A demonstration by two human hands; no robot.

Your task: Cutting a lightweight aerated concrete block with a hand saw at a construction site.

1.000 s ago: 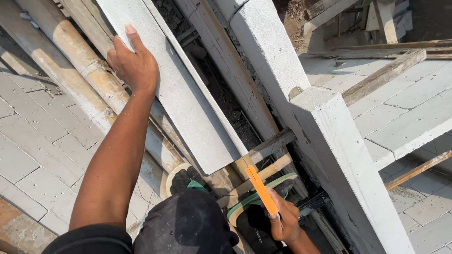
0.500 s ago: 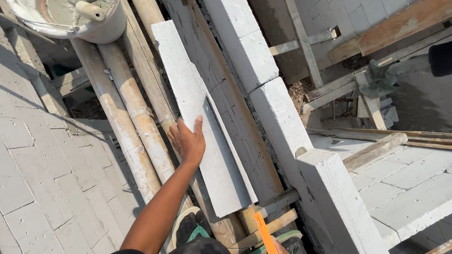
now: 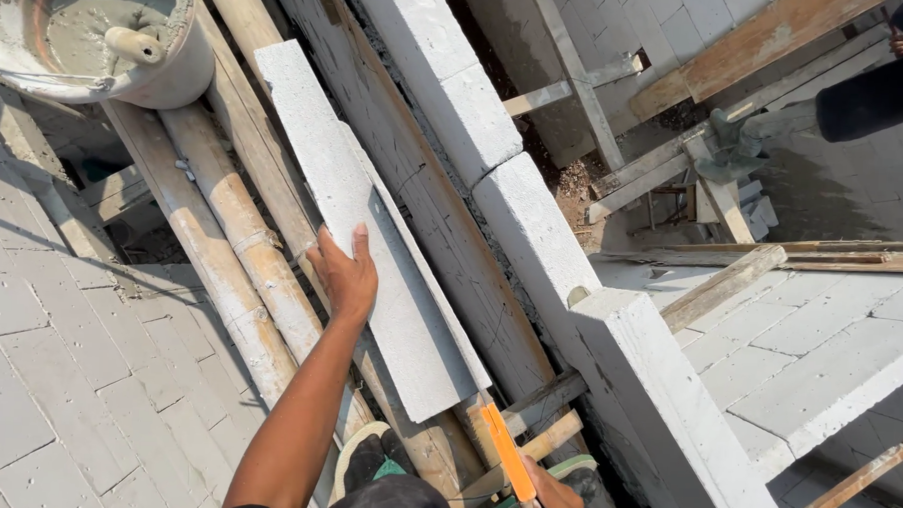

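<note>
Nearest, at the bottom edge, the right hand (image 3: 553, 498) is wrapped tight around the handle of an orange-bladed hand tool (image 3: 506, 450); I cannot tell what kind of tool; just left of it, a green-trimmed sandal (image 3: 364, 459) stands on the bamboo poles (image 3: 234, 238); a little farther, the left hand (image 3: 345, 273) lies flat, fingers pressed together, on the left edge of a long pale-grey aerated concrete slab (image 3: 372, 236) that rests aslant on the poles beside a weathered plank; right of that, the white block wall (image 3: 533, 222) shows several blocks already laid; the slab itself is not yet set; far left, a grey bucket of wet mortar (image 3: 114, 32) waits with a handle sticking out.
</note>
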